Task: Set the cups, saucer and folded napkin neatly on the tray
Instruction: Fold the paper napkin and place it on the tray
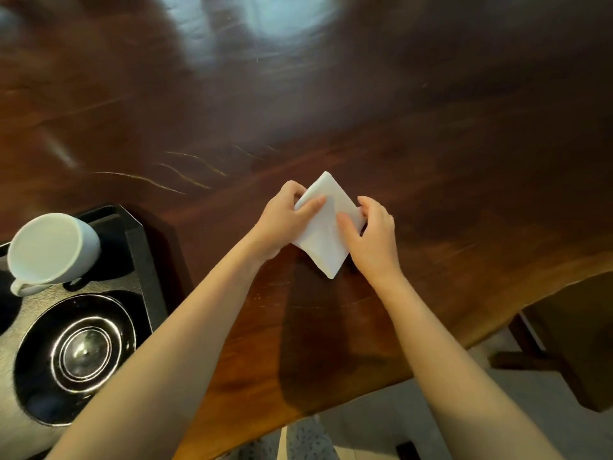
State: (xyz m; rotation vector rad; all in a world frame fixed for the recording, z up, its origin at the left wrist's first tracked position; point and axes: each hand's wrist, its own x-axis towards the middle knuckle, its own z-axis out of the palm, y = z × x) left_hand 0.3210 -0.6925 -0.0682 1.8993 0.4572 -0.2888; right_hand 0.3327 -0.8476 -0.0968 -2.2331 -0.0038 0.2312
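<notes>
A white folded napkin (326, 227) lies as a diamond on the dark wooden table (431, 134). My left hand (287, 217) grips its left corner, thumb on top. My right hand (371, 234) pinches its right corner. Both hands hold the napkin just above or on the tabletop; I cannot tell which. At the far left a black tray (142, 257) carries a white cup (53, 250) with its handle toward me and a glossy black saucer (78, 353). The tray runs off the left edge of the view.
The table's near edge runs diagonally from lower centre to the right. A wooden chair (570, 340) stands beyond that edge at the lower right. Pale floor shows below the table.
</notes>
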